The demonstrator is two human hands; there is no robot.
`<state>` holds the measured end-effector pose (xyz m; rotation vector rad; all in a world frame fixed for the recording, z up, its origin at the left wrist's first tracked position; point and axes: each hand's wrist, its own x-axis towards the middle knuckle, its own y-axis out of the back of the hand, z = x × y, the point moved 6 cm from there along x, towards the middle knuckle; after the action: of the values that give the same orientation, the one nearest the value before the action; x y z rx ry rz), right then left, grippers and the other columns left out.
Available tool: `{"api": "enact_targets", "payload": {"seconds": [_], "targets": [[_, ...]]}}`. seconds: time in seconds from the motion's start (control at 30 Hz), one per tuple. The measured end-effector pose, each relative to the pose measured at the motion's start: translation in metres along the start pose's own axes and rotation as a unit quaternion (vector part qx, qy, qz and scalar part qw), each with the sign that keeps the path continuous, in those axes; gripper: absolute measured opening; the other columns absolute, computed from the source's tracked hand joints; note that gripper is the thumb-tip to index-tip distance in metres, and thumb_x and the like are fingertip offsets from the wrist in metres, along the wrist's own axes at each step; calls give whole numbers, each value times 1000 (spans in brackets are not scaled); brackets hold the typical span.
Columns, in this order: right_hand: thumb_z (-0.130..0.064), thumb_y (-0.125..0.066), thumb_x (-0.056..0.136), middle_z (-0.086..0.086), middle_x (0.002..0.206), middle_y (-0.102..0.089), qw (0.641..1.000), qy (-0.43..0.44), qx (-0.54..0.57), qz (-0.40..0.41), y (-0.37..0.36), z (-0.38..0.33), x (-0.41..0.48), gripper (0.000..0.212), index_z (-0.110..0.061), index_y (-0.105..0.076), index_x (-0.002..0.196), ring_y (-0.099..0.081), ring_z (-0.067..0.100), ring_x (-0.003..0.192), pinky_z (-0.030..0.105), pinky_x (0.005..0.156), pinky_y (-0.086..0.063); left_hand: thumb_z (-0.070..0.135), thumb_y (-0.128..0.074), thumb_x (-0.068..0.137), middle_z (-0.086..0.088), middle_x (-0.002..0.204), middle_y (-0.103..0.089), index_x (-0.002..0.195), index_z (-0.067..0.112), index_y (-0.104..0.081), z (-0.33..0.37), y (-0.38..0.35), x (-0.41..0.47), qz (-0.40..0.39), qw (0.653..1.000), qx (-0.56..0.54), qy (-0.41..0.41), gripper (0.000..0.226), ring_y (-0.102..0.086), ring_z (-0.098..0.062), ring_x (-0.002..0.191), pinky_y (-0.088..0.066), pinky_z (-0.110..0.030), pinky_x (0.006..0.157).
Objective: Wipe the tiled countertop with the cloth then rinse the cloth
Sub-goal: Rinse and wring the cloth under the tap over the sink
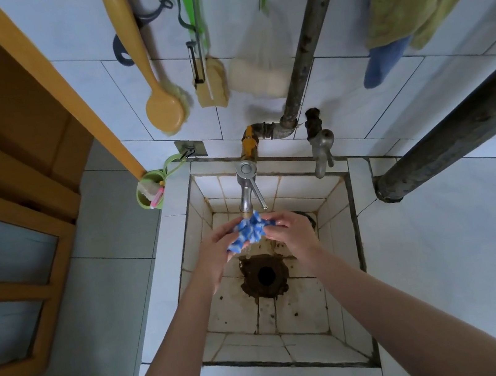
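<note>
both forearms reach over tiled sink [179,231]; left hand [217,251] and right hand [292,232] fingers pinching bunched blue cloth [252,231] directly under tap [246,194], likely so water rinses it, above drain [266,275].

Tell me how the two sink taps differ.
The left tap is shiny, with a long lever; the right tap is dull, below a corroded valve. The left tap's spout meets the cloth gripped by the left hand and right hand; nothing sits under the right tap. Both point down into the tiled sink.
</note>
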<state>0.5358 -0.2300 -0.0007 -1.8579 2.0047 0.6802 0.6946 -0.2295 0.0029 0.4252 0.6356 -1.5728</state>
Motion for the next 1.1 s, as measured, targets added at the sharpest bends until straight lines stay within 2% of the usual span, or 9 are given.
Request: {"api": "enact_targets", "payload": {"seconds": [0.13, 0.27, 0.37, 0.43, 0.53, 0.7, 0.8, 0.93, 1.1], "targets": [[-1, -64, 83, 0, 100, -67, 1000, -15, -1, 19, 12, 6, -1, 23, -18, -65, 100, -64, 18, 98, 38, 96, -49, 1, -58, 87, -5, 109, -66, 118, 9, -60, 9, -14, 4, 15, 992, 115, -44, 32, -63, -13, 94, -48, -14, 70], [0, -58, 87, -2, 99, -66, 1000, -9, 10, 22, 21, 2, -6, 24, -13, -65, 106, -61, 9, 91, 13, 73, -47, 4, -68, 81, -5, 100, -68, 109, 4, -63, 17, -23, 9, 53, 984, 155, -75, 29, -64, -16, 91, -47, -13, 68], [-1, -55, 89, -11, 90, -62, 999, -12, 11, 30, 26, -1, -10, 23, -12, -64, 107, -57, 4, 87, 9, 65, -43, 5, -70, 78, -6, 100, -68, 109, 5, -65, 20, -26, 9, 68, 979, 171, -85, 31, -63, -16, 90, -48, -16, 73], [-5, -55, 90, -11, 92, -62, 999, -12, 6, 32, 29, -2, -12, 21, -12, -64, 108, -58, 8, 92, 13, 73, -44, 6, -70, 78, -8, 99, -68, 108, 4, -66, 19, -24, 9, 79, 977, 172, -94, 30, -63, -19, 92, -49, -20, 76], [-10, -58, 90, -6, 100, -65, 999, 8, -9, 32, 30, -9, -15, 19, -14, -65, 108, -60, 12, 100, 28, 91, -48, 8, -70, 79, -4, 89, -66, 103, 2, -66, 19, -18, 8, 93, 977, 159, -103, 26, -61, -15, 83, -47, -17, 70], [-11, -58, 90, -7, 101, -69, 996, 88, -16, 2, 28, -42, -27, 15, -20, -66, 98, -63, 9, 99, 36, 97, -48, 8, -69, 80, -3, 83, -63, 104, -3, -66, 19, -9, 9, 111, 979, 136, -103, 27, -57, -11, 77, -46, -14, 67], [-11, -55, 92, -7, 107, -69, 987, 155, -40, -23, 27, -67, -44, 18, -20, -67, 101, -63, 5, 102, 26, 97, -46, 8, -68, 81, -12, 96, -66, 107, -1, -66, 19, -7, 7, 108, 978, 143, -106, 28, -61, -18, 86, -49, -18, 72], [-6, -47, 95, -13, 108, -67, 972, 214, -78, -56, 24, -90, -69, 30, -29, -64, 107, -60, -1, 105, 12, 92, -44, 8, -68, 81, -12, 99, -67, 107, -1, -66, 22, -5, 2, 111, 977, 148, -109, 28, -63, -23, 92, -51, -22, 75], [-1, -45, 94, -26, 102, -60, 965, 231, -109, -60, 20, -99, -79, 40, -35, -64, 99, -56, -14, 92, 3, 78, -41, 5, -66, 83, -9, 97, -66, 108, 3, -66, 27, -2, -6, 108, 974, 152, -127, 26, -63, -19, 92, -52, -12, 68]]}}
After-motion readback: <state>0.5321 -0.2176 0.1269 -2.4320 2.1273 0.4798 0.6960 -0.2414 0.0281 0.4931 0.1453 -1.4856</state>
